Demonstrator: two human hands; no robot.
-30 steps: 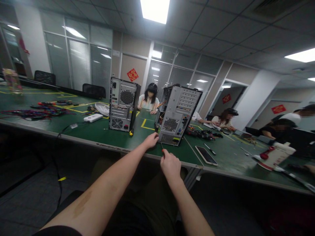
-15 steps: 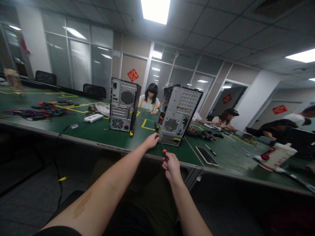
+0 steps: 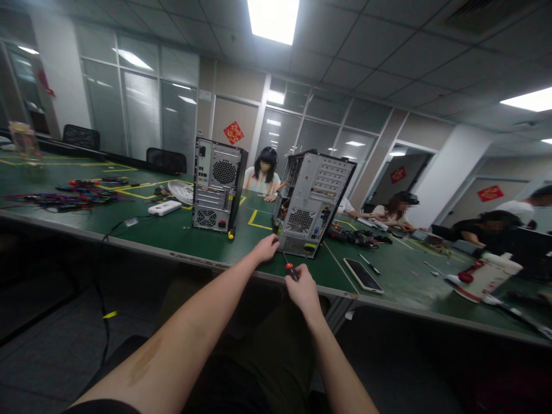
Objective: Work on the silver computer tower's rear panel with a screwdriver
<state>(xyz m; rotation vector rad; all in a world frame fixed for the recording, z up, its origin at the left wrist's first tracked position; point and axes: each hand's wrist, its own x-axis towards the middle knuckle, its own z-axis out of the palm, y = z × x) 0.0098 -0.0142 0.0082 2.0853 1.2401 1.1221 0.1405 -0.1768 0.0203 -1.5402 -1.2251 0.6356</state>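
Note:
A silver and black computer case (image 3: 308,201) stands upright with its back panel toward me and its left side apparently uncovered. My left hand (image 3: 267,248) is closed at its lower left corner, fingertips partly hidden against the edge. My right hand (image 3: 304,288) pinches the handle of a red and black screwdriver (image 3: 291,271) between thumb and fingers. Its thin shaft points up at the bottom left corner of the case, close to my left fingers. Whether the tip sits in a screw is too small to tell.
Left of this case stands a second computer case (image 3: 217,187), a yellow-tipped tool (image 3: 232,234) by its base. A white power strip (image 3: 164,207) and a cable heap (image 3: 64,196) lie farther left. Rightward are a phone (image 3: 363,275), a thin tool (image 3: 369,264) and a white container (image 3: 487,278). Co-workers sit beyond.
My right hand has turned and shifted slightly right on the screwdriver handle, its fingers now less wrapped around. The left hand and the computer cases look unmoved.

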